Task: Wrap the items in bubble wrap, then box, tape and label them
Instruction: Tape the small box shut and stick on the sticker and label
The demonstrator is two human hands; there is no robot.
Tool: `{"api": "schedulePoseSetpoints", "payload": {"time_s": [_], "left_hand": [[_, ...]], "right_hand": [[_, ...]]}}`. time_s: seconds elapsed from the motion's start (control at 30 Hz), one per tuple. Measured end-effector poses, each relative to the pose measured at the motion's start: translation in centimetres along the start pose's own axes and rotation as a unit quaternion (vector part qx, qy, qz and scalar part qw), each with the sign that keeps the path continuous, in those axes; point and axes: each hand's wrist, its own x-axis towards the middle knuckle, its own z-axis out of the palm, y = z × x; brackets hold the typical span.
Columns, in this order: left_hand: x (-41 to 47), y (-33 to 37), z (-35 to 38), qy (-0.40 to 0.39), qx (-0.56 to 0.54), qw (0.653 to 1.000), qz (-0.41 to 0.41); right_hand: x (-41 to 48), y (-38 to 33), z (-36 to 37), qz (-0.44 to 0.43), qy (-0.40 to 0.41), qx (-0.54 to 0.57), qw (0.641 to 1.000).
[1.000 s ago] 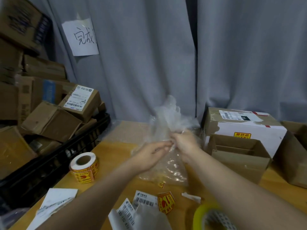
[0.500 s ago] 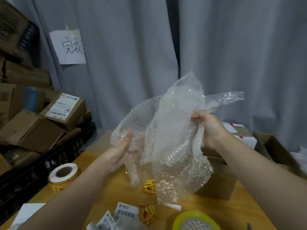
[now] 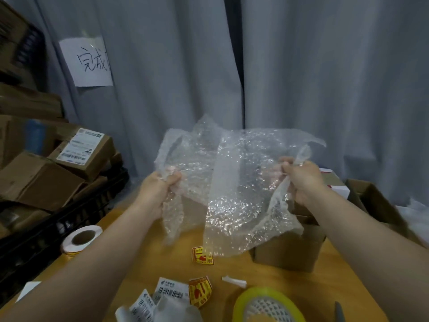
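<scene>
Clear bubble wrap (image 3: 232, 182), one crumpled sheet, is hanging in the air above the wooden table (image 3: 162, 263). Its long axis is running side to side between the two hands, and its broad face is turning toward the camera. Its upper edge is rising in peaks in front of the grey curtain (image 3: 325, 77). Its lower edge is dangling just above the tabletop and partly covering one open cardboard box (image 3: 290, 254).

The left hand (image 3: 157, 189) is gripping the sheet's left edge, fingers curling tightly round a bunched fold. The right hand (image 3: 301, 182) is gripping the right edge the same way, its fist closing on a gathered strip that is trailing down below it. Both hands are sitting at about the same height, well apart, with the sheet spreading between them.

Lying on the table are:
- one sticker roll (image 3: 81, 240) near the left forearm
- one yellow tape roll (image 3: 267, 305) at the bottom edge
- two red-and-yellow stickers (image 3: 202, 256)
- at least two barcode labels (image 3: 170, 290)
- one white paper scrap (image 3: 234, 281)

One sealed box (image 3: 334, 184) is showing behind the right hand. At the left, a black crate (image 3: 58, 228) is holding cardboard boxes too jumbled to count. One paper sign (image 3: 89, 63) is hanging on the curtain.
</scene>
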Motion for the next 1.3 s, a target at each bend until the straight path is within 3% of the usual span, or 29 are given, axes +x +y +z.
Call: {"api": "schedulePoseSetpoints", "payload": {"time_s": [0.17,0.27,0.33,0.4,0.47,0.5,0.53,0.57,0.6,0.63,0.67,0.73,0.83,0.9,0.97,1.07,1.13,1.2,1.23,1.3], "left_hand": [[4.3,-3.5,-3.5,0.112,0.047,0.992,-0.027],[6.1,-6.8,-5.3,0.139,0.214,0.964,-0.076],[6.5,-8.5,-5.7,0.115,0.327,0.929,-0.130],[5.7,-8.8,-5.4,0.122,0.466,0.867,-0.127],[4.5,-7.4,-4.0,0.179,0.580,0.795,-0.017],[4.0,-6.4,-2.9,0.181,0.591,0.784,0.052],[3.5,-5.5,-1.6,0.151,0.562,0.807,0.101],[3.2,-4.9,-0.4,0.081,0.489,0.862,0.111],[2.2,-3.9,1.2,-0.018,0.385,0.920,0.070],[1.3,-3.6,2.5,-0.106,0.273,0.956,-0.006],[0.5,-3.6,3.4,-0.177,0.207,0.959,-0.073],[-0.7,-3.6,4.8,-0.223,0.161,0.958,-0.084],[-1.0,-3.1,5.8,-0.124,0.079,0.989,0.031],[-1.4,-2.0,6.1,-0.077,0.047,0.992,0.087],[-2.0,-0.8,6.4,-0.015,0.105,0.986,0.130],[-2.7,1.3,7.0,-0.030,0.170,0.976,0.136],[-3.0,2.0,7.6,-0.062,0.198,0.971,0.120],[-4.0,2.6,8.5,-0.081,0.207,0.967,0.124],[-4.8,2.7,9.1,-0.094,0.197,0.968,0.127],[-6.0,2.8,10.2,-0.133,0.164,0.969,0.124]], "right_hand": [[0.4,0.1,-1.2,-0.027,0.018,0.078,0.996],[0.0,0.5,-1.2,-0.010,-0.005,0.082,0.997],[-0.5,0.7,-0.9,0.006,-0.040,0.090,0.995],[-1.1,0.8,-0.4,0.012,-0.082,0.100,0.992],[-1.6,0.6,0.4,0.013,-0.120,0.119,0.986],[-1.9,0.4,0.8,0.014,-0.139,0.131,0.981],[-2.1,0.3,1.1,0.014,-0.155,0.143,0.977],[-2.3,0.2,1.4,0.016,-0.168,0.152,0.974],[-2.5,0.0,1.6,0.018,-0.174,0.156,0.972],[-2.7,-0.1,1.7,0.020,-0.178,0.155,0.972],[-2.8,-0.1,1.6,0.023,-0.179,0.152,0.972],[-2.8,-0.1,1.0,0.029,-0.173,0.118,0.977],[-2.1,-0.1,-1.4,-0.002,-0.078,-0.047,0.996],[-1.4,-0.1,-3.5,-0.010,-0.024,-0.099,0.995],[-1.0,-0.2,-5.3,0.000,-0.023,-0.101,0.995],[-0.9,-0.6,-7.1,0.008,-0.066,-0.061,0.996],[-1.0,-0.9,-7.6,-0.068,-0.019,-0.159,0.985],[-2.0,-1.6,-7.9,-0.231,0.057,-0.274,0.932],[-3.1,-2.1,-7.7,-0.308,0.034,-0.285,0.907],[-5.6,-2.6,-6.9,-0.354,-0.126,-0.328,0.867]]}}
